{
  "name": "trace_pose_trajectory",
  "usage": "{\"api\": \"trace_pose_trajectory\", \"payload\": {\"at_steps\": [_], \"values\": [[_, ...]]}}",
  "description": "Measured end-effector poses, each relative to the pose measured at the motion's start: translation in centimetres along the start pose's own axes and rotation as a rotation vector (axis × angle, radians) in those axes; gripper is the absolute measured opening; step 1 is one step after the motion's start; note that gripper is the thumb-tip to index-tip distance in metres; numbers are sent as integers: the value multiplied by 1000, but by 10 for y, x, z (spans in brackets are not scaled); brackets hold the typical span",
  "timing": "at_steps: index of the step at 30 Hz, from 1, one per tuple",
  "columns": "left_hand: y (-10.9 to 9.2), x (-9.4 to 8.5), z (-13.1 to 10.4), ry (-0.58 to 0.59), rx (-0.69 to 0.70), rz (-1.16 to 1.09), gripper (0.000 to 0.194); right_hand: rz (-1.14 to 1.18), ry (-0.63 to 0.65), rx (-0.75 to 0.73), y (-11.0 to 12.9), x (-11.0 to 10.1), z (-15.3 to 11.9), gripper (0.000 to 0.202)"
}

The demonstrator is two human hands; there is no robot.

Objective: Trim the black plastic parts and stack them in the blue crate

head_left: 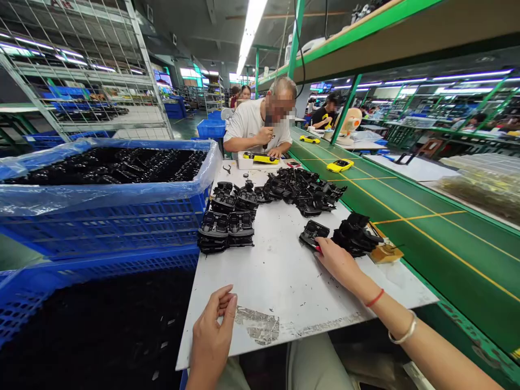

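My right hand [339, 265] reaches over the right side of the white table [268, 276]. Its fingers close on the near edge of a black plastic toy-car interior [314, 233] with moulded seats. A small bit of red shows at the fingertips; I cannot tell what it is. Just right of that piece is a pile of more black parts [356, 234], against a small yellowish block [385, 252]. My left hand [214, 327] hovers by the near left edge, loosely curled with thumb and fingers apart, nothing in it. Neat stacks of black interiors [225, 230] stand at the table's left.
A loose heap of black parts [303, 187] covers the table's far side. Opposite, a person [255, 127] works on a yellow toy car [260, 157]. Blue crates [101, 216] line the left. A green conveyor [426, 227] carrying yellow cars [340, 165] runs along the right.
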State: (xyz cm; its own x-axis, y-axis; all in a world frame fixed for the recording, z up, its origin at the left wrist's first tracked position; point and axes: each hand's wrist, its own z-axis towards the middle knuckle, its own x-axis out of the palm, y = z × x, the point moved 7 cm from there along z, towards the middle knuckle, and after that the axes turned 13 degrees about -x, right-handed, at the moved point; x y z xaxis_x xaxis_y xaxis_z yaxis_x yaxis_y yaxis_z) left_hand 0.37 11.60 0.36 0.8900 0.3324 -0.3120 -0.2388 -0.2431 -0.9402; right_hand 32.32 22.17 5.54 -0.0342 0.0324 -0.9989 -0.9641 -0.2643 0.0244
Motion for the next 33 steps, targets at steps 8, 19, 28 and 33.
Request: {"api": "trace_pose_trajectory", "payload": {"at_steps": [8, 19, 28, 33], "values": [[14, 2, 9, 80, -49, -106, 57, 242, -254, -298, 24, -1, -53, 36], [-32, 47, -69, 456, -31, -141, 50, 697, -240, -814, 98, -4, -158, 56], [-4, 31, -97, 208, -77, -215, 24, 1029, -324, -201, 83, 37, -175, 36], [22, 36, -118, 122, -97, -260, 27, 1436, -82, 46, 106, 82, -187, 45]]}}
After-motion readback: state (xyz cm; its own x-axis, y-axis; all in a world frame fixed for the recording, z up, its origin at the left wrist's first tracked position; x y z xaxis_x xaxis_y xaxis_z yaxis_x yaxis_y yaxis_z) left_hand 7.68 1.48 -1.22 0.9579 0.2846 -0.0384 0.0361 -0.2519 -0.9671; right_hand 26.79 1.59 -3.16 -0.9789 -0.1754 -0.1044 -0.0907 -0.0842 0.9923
